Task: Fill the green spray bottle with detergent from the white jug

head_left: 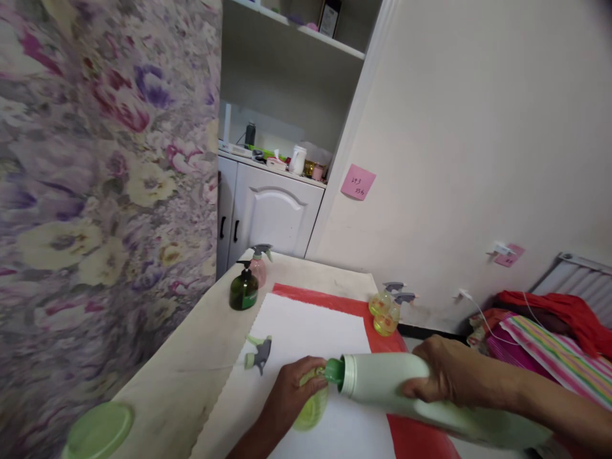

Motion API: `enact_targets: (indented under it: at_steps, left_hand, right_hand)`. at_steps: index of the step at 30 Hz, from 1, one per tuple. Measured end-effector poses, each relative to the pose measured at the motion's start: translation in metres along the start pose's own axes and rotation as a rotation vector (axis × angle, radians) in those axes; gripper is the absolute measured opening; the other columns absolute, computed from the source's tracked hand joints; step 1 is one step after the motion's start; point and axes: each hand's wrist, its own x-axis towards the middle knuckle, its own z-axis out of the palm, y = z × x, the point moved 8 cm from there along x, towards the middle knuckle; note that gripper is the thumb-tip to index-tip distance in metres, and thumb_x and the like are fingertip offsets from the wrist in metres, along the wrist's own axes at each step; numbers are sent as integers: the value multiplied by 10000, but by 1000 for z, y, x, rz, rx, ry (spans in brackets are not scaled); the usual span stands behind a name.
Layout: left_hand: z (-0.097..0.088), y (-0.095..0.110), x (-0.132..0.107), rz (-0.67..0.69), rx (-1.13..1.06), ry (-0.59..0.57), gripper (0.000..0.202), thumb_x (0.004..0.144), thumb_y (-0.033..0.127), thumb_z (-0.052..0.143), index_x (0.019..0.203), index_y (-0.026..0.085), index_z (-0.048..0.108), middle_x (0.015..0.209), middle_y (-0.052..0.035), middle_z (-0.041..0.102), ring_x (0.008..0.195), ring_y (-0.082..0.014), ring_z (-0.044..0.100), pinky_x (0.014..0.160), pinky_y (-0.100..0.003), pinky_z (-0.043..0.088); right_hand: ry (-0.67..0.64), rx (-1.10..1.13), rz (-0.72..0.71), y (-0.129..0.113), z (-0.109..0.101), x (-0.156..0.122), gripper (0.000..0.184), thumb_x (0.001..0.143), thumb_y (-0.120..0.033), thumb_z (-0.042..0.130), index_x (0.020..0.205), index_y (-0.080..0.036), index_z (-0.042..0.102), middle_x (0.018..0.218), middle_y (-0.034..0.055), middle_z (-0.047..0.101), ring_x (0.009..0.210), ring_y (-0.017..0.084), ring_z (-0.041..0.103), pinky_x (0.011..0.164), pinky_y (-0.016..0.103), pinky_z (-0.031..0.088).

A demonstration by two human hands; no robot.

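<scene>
With our left hand (297,384) we pinch a small yellow-green bottle (310,411) near its top, over white paper (306,319), seemingly steadying it; our right hand (442,373) grips a large pale-green bottle (380,376), tipped so its spout (334,371) reaches the smaller one.

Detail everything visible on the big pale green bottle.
The big bottle looks like smooth plastic, with a ridged collar and a darker green spout. It is tipped on its side, spout toward the left hand, its front end above the white sheet. The right hand grips its body. The spout is at the small bottle's neck; contact there is unclear.
</scene>
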Motion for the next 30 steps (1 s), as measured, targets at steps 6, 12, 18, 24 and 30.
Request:
enact_targets:
  at_steps: [6,12,18,24,30]
  left_hand:
    - [0,0,-1,-4,8,3,170,775,277,676,923,222,740,930,-22,766,898,-213,672,830,-276,474]
    - [-1,2,0,-16,11,8,179,765,246,678,930,213,739,938,-30,765,911,-217,672,844,-280,470]
    - [0,1,0,-16,6,12,174,763,249,682,926,230,739,936,-13,765,913,-209,672,841,-266,471]
    - [-1,-3,1,-17,8,18,182,758,263,692,930,237,742,941,-10,767,918,-209,674,844,-268,473]
    - [-1,-4,0,-22,17,28,193,750,264,698,934,229,742,955,-21,768,923,-216,675,857,-282,473]
  right_hand:
    - [-9,-8,13,2,1,0,467,723,-644,589,669,-181,612,585,-5,613,512,119,523,457,237,297]
    - [5,-14,0,5,2,1,516,725,-686,564,706,-175,633,624,16,645,531,128,537,461,238,304]
    - [6,-53,5,2,-2,1,541,721,-702,553,678,-167,617,621,23,641,522,123,518,454,244,281]
    - [1,-35,3,1,-2,-1,523,722,-686,568,690,-166,624,620,19,639,529,124,526,457,240,286]
    - [4,-31,-18,2,-2,2,521,732,-686,558,655,-171,594,595,2,613,508,109,509,442,235,268]
